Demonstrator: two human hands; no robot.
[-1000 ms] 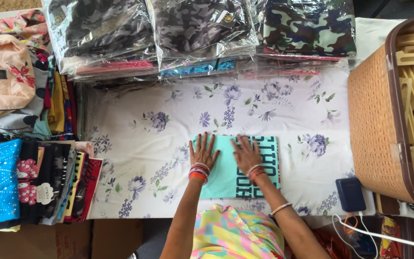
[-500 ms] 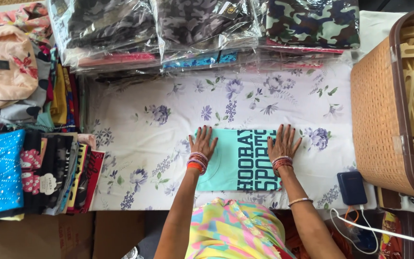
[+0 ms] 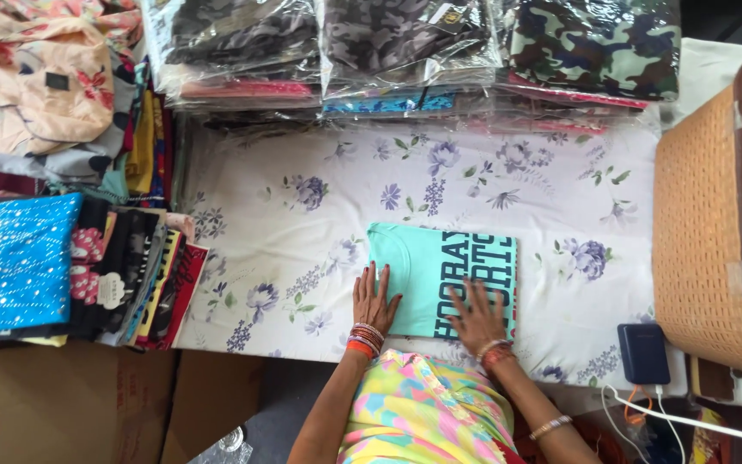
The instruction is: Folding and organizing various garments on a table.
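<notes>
Two hands lie flat and open, palms down, fingers spread and pointing away from the person, grasping nothing. The left hand [image 3: 374,302] presses the near left corner of a folded turquoise shirt [image 3: 441,273], its fingertips on the cloth and a stack of orange and red bangles [image 3: 364,340] at the wrist. The right hand [image 3: 477,318] rests on the near right part of the same shirt, over its dark printed lettering, with bangles at that wrist too. Both forearms reach up from the bottom edge, close together, either side of a bright multicoloured garment [image 3: 427,411] worn by the person. One shirt lies there, a neat rectangle on the floral sheet [image 3: 302,206] that covers the tabletop, near its front edge. Three plastic-wrapped camouflage bundles [image 3: 405,39] sit along the far side. One woven basket [image 3: 702,232] stands to the right, one dark power bank [image 3: 643,352] just below it. Stacked folded clothes [image 3: 88,266] fill the left side.
</notes>
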